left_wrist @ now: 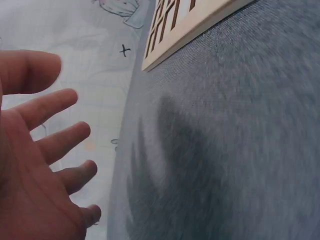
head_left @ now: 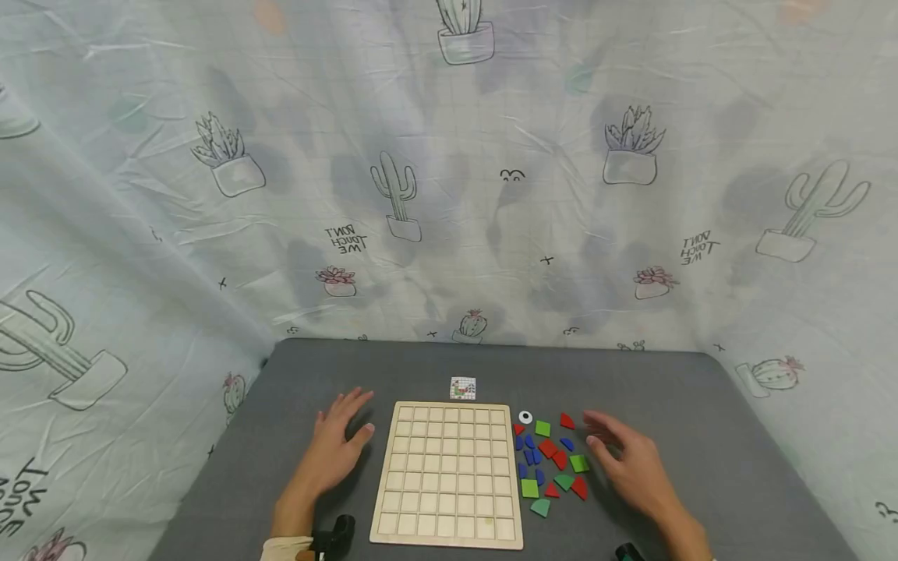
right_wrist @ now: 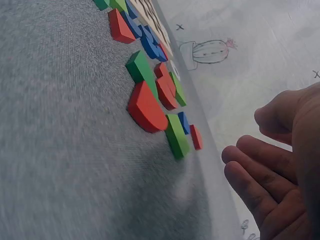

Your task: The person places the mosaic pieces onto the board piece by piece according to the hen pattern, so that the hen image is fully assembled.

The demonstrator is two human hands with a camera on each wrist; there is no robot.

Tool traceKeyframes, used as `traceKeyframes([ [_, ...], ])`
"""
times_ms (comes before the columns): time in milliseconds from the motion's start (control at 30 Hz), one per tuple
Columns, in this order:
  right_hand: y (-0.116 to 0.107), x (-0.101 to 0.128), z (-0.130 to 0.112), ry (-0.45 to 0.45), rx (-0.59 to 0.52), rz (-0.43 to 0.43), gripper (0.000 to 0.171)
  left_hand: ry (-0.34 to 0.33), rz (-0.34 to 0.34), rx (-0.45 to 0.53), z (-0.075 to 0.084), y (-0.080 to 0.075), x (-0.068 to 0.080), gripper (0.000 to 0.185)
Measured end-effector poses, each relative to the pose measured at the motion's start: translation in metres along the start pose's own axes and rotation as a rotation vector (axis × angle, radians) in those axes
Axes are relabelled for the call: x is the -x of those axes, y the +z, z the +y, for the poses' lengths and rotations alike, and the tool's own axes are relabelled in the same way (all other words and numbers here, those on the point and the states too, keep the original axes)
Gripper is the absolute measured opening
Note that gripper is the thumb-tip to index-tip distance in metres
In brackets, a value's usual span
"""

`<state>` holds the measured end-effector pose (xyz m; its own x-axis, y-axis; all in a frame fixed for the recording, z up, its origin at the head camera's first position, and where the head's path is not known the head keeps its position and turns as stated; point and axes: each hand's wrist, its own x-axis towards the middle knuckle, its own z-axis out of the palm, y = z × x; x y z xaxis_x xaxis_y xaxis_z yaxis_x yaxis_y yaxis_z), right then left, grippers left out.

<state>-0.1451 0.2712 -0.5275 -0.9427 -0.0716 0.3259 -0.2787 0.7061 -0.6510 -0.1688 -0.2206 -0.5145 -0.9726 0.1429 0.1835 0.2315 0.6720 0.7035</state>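
Note:
A wooden grid board (head_left: 445, 472) lies on the grey table, its square cells bare. My left hand (head_left: 337, 448) hovers left of the board with fingers spread; in the left wrist view the palm (left_wrist: 35, 185) holds nothing. To the right of the board lie several flat wooden pieces: red ones like the rounded red piece (right_wrist: 145, 107), a green square (head_left: 529, 488), blue half-rounds and a white ring with a black centre (head_left: 525, 418). Just right of these pieces, my right hand (head_left: 634, 463) hangs above the table, fingers loosely bent and holding nothing.
A small printed pattern card (head_left: 463, 388) lies behind the board's far edge. The grey table (head_left: 323, 366) is enclosed by a pale cloth (head_left: 449, 195) printed with cacti. A black strap device (head_left: 342, 534) sits at my left wrist.

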Motion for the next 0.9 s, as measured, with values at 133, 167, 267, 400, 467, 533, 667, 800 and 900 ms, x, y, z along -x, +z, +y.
traceKeyframes([
  [133,0.009,-0.004,0.005,0.044,-0.028,-0.020,0.038,-0.068,-0.076,0.017,-0.003,0.007,-0.006,0.057],
  [167,0.011,-0.004,0.006,0.055,-0.036,-0.025,0.038,-0.082,-0.094,0.022,-0.004,0.009,-0.007,0.056],
  [267,0.016,-0.007,0.007,0.083,-0.062,-0.041,0.039,-0.117,-0.145,0.014,-0.005,0.014,-0.011,0.056],
  [400,0.021,-0.010,0.008,0.125,-0.077,-0.059,0.039,-0.129,-0.191,0.000,-0.008,0.019,-0.014,0.057],
  [467,0.022,-0.012,0.008,0.138,-0.069,-0.054,0.038,-0.120,-0.201,0.014,-0.010,0.021,-0.015,0.058],
  [533,0.022,-0.013,0.008,0.132,-0.057,-0.040,0.038,-0.112,-0.206,0.027,-0.011,0.022,-0.016,0.059],
  [667,0.023,-0.018,0.008,0.099,-0.038,-0.015,0.038,-0.110,-0.219,0.025,-0.011,0.022,-0.018,0.061],
  [800,0.025,-0.025,0.009,0.087,-0.020,0.003,0.040,-0.139,-0.234,-0.020,-0.005,0.020,-0.020,0.062],
  [900,0.028,-0.030,0.011,0.070,0.008,0.014,0.042,-0.156,-0.236,-0.057,-0.002,0.020,-0.021,0.063],
])
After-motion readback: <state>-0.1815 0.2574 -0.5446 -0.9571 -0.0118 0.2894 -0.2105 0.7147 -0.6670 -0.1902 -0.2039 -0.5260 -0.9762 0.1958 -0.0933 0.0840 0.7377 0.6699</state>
